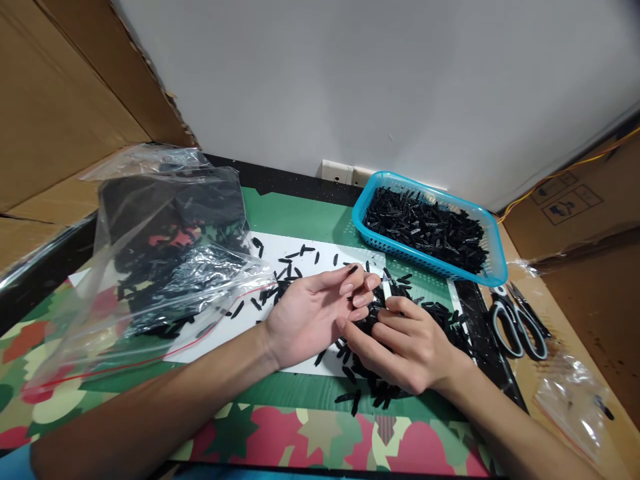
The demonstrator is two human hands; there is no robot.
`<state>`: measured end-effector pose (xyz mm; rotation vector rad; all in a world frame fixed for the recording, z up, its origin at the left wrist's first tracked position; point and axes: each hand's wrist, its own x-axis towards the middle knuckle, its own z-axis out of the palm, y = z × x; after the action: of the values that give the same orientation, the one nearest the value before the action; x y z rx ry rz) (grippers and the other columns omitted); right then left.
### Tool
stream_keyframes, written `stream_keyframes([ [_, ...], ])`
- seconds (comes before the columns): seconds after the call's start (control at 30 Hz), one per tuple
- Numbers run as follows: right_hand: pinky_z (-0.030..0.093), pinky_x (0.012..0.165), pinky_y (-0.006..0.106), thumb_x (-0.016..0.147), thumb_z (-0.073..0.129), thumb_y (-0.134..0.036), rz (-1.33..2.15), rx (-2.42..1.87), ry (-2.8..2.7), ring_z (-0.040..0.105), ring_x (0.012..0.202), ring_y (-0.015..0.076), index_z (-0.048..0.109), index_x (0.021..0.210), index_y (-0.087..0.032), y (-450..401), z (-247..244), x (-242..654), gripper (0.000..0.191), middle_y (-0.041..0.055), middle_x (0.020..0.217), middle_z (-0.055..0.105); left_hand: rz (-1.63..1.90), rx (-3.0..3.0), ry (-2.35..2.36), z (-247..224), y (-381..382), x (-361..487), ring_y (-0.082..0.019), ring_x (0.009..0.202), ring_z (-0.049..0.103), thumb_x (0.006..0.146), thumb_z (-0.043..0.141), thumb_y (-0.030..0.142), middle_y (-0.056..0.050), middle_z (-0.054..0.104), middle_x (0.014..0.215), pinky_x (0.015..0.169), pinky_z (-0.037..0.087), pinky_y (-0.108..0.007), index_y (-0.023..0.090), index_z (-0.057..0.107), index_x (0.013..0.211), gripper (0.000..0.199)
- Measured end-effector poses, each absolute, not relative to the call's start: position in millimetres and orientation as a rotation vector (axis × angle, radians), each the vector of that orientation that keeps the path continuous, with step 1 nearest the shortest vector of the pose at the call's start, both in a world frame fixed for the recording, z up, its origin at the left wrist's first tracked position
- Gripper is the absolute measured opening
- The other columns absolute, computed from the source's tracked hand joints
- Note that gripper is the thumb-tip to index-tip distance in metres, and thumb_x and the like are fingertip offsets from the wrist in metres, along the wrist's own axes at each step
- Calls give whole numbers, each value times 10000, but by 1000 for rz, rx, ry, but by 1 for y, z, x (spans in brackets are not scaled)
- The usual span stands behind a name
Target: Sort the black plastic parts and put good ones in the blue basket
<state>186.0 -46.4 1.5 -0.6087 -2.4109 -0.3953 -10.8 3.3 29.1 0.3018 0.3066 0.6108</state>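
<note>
My left hand (313, 313) is turned palm up, its thumb and index finger closed on a small black plastic piece (353, 270). Close beside it, my right hand (407, 340) has its fingers curled round a slim white tool (387, 287); only a short part shows, so its kind is unclear. The two hands nearly meet at the fingertips. Beneath and around them lies a pile of loose black pieces (385, 393), partly hidden by my right hand. More of these pieces are scattered over a white paper sheet (300, 250).
A blue plastic basket (367, 230) of black pieces stands at the back right. On the left lies a clear zip bag (200, 280) with similar pieces. Scissors (517, 327) and a small clear bag (575, 407) lie at right. Cardboard (65, 100) and a wall border the table.
</note>
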Motion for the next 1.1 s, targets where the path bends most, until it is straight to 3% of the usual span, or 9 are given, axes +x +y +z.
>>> stream_keyframes([
  [0.2, 470, 643, 319, 1006, 629, -99, -372, -614, -2395, 452, 551, 128, 757, 1159, -69, -48, -1, 184, 202, -44, 557, 544, 634, 294, 292, 29, 4, -11, -151, 801, 494, 1026, 558, 205, -73, 493, 945, 767, 521, -250, 129, 607, 706, 333],
  [0.37, 439, 607, 330, 1007, 627, -130, -268, -592, -2431, 446, 547, 142, 711, 1272, -26, -50, 1, 178, 297, -47, 558, 541, 623, 277, 294, 29, 3, -11, -140, 789, 479, 1023, 568, 199, -67, 479, 951, 758, 513, -240, 120, 609, 717, 318],
  [0.53, 377, 562, 372, 1002, 590, -237, -31, -562, -2331, 470, 517, 164, 737, 1043, -98, -53, 8, 177, 206, -20, 569, 580, 616, 287, 267, 29, 3, -11, -132, 769, 449, 1025, 578, 213, -70, 470, 974, 737, 505, -243, 111, 615, 724, 320],
  [0.63, 349, 551, 366, 989, 590, -207, -87, -570, -2364, 475, 510, 172, 713, 1201, -60, -52, 8, 179, 286, -29, 567, 573, 604, 279, 269, 28, 3, -11, -132, 770, 438, 1018, 582, 213, -69, 461, 974, 744, 507, -243, 114, 615, 723, 312],
  [0.77, 409, 609, 360, 1011, 564, -152, -90, -626, -2458, 520, 558, 179, 649, 1350, 5, -51, 7, 176, 383, -12, 597, 628, 607, 295, 277, 27, 4, -11, -138, 784, 438, 992, 613, 217, -68, 451, 964, 754, 509, -241, 119, 611, 715, 294],
  [0.87, 405, 633, 372, 1015, 549, -184, 129, -633, -2364, 483, 527, 164, 727, 1114, -82, -53, 8, 173, 228, -13, 584, 625, 616, 317, 277, 25, 5, -11, -142, 798, 439, 987, 631, 228, -69, 454, 965, 750, 503, -239, 121, 616, 714, 293],
  [0.97, 362, 628, 369, 1000, 554, -172, 304, -640, -2228, 418, 493, 135, 667, 853, -182, -56, 10, 172, 185, -38, 554, 562, 609, 346, 281, 24, 5, -10, -142, 798, 427, 986, 640, 226, -70, 459, 966, 747, 498, -235, 122, 623, 713, 292],
  [1.1, 369, 631, 352, 956, 662, -91, 228, -702, -2102, 477, 525, 125, 619, 915, -189, -55, 8, 173, 114, -22, 647, 626, 598, 355, 291, 25, 4, -10, -136, 782, 411, 962, 671, 229, -66, 458, 966, 737, 487, -234, 125, 615, 710, 278],
])
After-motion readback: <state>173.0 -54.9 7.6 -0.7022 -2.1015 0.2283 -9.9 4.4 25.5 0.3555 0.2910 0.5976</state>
